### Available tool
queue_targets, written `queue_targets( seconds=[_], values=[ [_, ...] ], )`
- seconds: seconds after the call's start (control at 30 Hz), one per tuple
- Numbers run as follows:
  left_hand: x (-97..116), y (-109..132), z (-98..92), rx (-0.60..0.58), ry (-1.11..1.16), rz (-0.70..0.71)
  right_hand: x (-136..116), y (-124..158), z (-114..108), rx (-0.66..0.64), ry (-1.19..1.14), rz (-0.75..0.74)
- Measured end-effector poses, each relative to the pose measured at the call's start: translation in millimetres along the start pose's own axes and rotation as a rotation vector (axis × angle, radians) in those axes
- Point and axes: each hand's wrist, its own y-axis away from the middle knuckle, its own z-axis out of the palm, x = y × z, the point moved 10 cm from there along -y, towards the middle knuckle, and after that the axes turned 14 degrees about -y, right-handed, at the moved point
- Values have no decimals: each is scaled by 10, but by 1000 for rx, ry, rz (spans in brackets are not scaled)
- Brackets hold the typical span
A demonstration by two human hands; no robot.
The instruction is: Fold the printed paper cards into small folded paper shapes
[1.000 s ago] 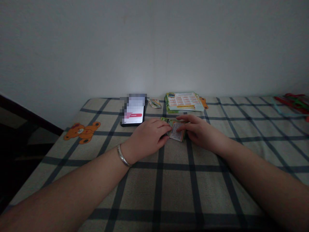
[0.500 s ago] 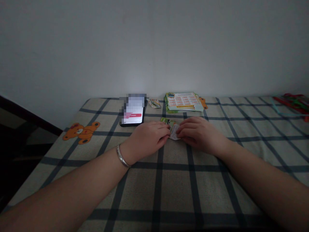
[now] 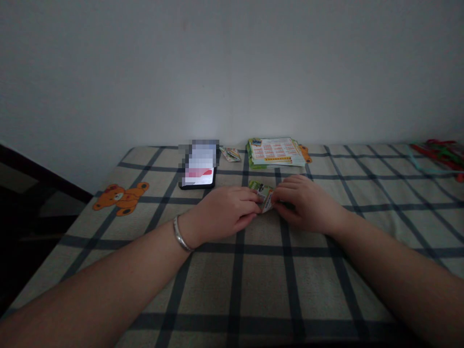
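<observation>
A small folded paper card, green and white with print on it, lies between my hands on the checked tablecloth. My left hand, with a silver bangle at the wrist, has its fingertips closed on the card's left edge. From the other side, my right hand pinches the right edge between thumb and fingers. The card's near and side edges are partly hidden under the fingers. Behind my hands lies a stack of printed cards, the top one showing calendar-like grids.
A lit phone lies behind my left hand, with a small folded paper piece to its right. Bear prints decorate the checked tablecloth. Red and green strands lie at the far right. A wall rises behind.
The folded card has turned and shifted slightly right, showing a different face between my fingers. My left hand has moved a little to the right and nearer to me.
</observation>
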Motion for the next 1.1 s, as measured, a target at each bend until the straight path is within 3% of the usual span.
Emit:
queue_targets(
  seconds=[0.2,0.53,0.8,1.1],
  values=[
    [3,14,-20,13,15,38,89,-9,32,-17,-91,54],
    [15,4,-78,30,-4,34,413,7,43,125,-185,262],
    [103,-12,-81,32,-43,62,346,-21,-30,163,-5,231],
    [75,-14,-18,-21,-9,30,372,-36,-36,190,15,222]
  ],
)
